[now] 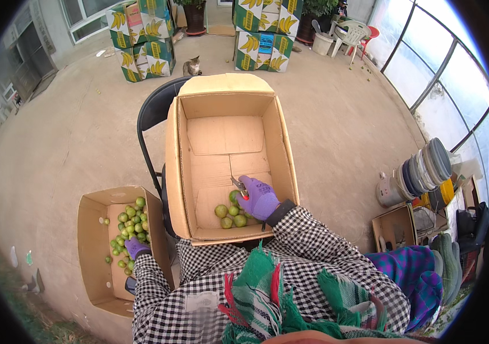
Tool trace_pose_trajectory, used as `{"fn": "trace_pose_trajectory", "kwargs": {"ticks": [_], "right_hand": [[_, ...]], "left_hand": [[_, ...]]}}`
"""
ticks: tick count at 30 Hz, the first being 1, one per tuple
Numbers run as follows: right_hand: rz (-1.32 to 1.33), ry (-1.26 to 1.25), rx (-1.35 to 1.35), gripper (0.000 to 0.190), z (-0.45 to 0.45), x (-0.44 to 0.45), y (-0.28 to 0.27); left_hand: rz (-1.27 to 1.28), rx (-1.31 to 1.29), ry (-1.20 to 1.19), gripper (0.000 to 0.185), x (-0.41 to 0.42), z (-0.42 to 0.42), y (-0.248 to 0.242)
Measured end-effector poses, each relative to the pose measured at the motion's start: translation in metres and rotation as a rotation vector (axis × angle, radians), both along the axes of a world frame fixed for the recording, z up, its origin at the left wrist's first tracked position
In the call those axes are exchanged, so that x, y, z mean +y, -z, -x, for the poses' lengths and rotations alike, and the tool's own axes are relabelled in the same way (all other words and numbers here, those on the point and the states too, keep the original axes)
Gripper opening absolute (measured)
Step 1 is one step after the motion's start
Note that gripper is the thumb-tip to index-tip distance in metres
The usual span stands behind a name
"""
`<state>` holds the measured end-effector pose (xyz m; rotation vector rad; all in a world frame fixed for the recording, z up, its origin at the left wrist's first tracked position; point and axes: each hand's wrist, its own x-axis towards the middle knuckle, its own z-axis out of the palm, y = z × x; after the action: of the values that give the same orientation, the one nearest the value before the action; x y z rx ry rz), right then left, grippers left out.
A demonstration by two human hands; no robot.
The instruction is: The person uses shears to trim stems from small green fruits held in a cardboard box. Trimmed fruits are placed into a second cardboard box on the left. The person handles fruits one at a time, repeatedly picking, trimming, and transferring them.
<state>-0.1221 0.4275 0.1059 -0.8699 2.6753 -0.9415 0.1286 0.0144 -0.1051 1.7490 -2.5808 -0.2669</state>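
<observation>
My right hand (257, 198), in a purple glove, holds small pruning shears (239, 185) inside a cardboard box (285, 150) on a black chair. Under and beside it lie several round green fruits (239, 220) at the box's near end; a green fruit is also close to the fingers, and whether they grip it I cannot tell. My left hand (136, 248), gloved in purple too, reaches into a lower cardboard box (89, 258) at the left, among many green fruits (130, 222). Its fingers are partly hidden there. A dark object (130, 284) lies in that box near my sleeve.
The black folding chair (141, 116) stands under the middle box. A cat (191, 66) sits beyond it, between stacked banana boxes (145, 47). To the right are stacked buckets (420, 172), an open cardboard box (395, 223) and large green gourds (444, 258).
</observation>
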Motion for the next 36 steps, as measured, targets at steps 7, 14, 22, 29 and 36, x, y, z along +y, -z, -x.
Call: {"fn": "trace_pose_trajectory", "kwargs": {"ticks": [7,14,22,29,36], "right_hand": [[0.056,-0.011,0.039,0.034,-0.001,-0.001,0.005],[0.095,0.023,-0.030,0.040,0.000,0.002,0.000],[0.282,-0.130,0.211,0.050,0.002,-0.003,0.013],[0.196,-0.201,0.184,0.040,0.000,-0.006,0.019],[-0.121,-0.152,0.002,0.026,-0.005,-0.005,0.002]], "left_hand": [[0.027,0.266,-0.128,0.042,0.005,0.007,-0.028],[-0.314,1.461,0.221,0.037,0.083,0.095,-0.189],[-1.001,1.174,0.773,0.046,0.208,0.150,-0.234],[-1.106,1.097,0.830,0.058,0.216,0.158,-0.211],[-0.971,0.831,0.678,0.042,0.221,0.160,-0.222]]}}
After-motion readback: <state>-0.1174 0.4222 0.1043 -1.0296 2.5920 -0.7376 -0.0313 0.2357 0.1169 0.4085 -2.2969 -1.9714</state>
